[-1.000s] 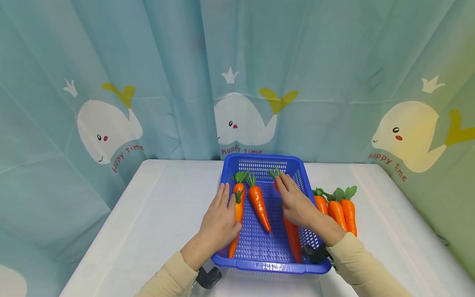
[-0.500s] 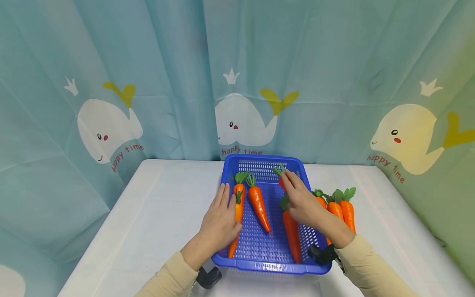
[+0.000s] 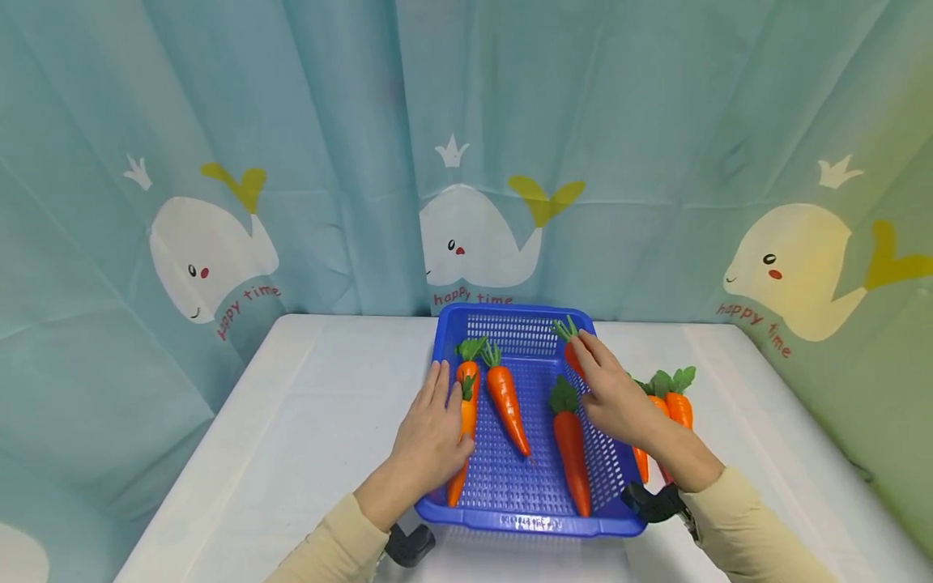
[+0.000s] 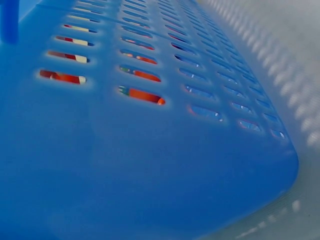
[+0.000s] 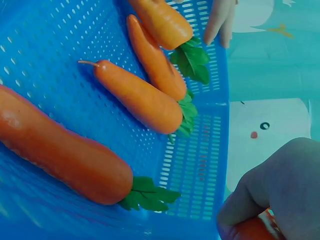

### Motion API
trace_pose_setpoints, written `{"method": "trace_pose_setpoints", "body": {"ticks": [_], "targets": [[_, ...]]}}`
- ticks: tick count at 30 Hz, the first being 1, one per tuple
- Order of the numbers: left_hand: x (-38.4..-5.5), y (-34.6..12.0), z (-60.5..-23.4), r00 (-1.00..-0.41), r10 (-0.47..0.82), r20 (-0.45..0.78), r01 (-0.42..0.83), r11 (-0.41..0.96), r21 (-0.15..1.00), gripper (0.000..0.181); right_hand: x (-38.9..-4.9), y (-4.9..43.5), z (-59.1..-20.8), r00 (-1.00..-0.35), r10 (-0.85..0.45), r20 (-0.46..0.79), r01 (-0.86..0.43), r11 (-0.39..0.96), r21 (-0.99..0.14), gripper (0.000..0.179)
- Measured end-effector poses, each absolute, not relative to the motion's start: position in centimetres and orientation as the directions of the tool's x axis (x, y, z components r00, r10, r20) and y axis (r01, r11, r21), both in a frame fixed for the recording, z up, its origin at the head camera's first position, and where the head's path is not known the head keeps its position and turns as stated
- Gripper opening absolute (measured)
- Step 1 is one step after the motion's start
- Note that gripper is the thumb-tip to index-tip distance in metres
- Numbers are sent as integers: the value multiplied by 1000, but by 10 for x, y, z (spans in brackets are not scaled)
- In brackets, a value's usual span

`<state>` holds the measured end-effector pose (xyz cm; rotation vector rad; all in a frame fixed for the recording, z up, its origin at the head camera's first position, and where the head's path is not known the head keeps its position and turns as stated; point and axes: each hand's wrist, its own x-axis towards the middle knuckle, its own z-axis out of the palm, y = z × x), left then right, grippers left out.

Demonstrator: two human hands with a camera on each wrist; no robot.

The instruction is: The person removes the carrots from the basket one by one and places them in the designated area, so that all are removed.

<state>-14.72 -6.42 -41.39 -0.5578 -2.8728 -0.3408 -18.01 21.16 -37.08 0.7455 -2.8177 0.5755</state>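
My right hand (image 3: 619, 397) pinches a carrot (image 3: 573, 358) with a thin green top, over the back right of a blue plastic basket (image 3: 528, 525). In the right wrist view the curled fingers hide most of that carrot (image 5: 250, 231). My left hand (image 3: 426, 433) lies along the basket's left side, fingers straight at the rim, partly covering a lighter orange carrot (image 3: 466, 421). Another leafy carrot (image 3: 469, 371) lies under that one. Beside them rests a slim carrot (image 3: 508, 409). A thick, darker carrot (image 3: 572, 461) lies at the basket's right side.
More leafy carrots (image 3: 679, 409) lie on the white table (image 3: 328, 389) just right of the basket, partly behind my right arm. A blue-green curtain (image 3: 335, 162) with whale prints hangs behind. The left wrist view is filled by the basket's slotted outer wall (image 4: 150, 160).
My right hand has moved to the right and slightly away, carrying the pinched carrot along. The thick carrot's leafy top is now uncovered. My left hand stays in place.
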Motion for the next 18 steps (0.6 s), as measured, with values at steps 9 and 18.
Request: {"method": "trace_pose_setpoints", "body": {"ticks": [9, 18], "targets": [[-147, -64, -413, -906, 348, 241, 396, 899, 189, 68, -179, 220, -366, -873, -421, 247, -486, 796, -362, 75], [-146, -65, -414, -901, 352, 255, 404, 894, 193, 67, -176, 235, -357, -902, -374, 215, -431, 809, -399, 79]]}}
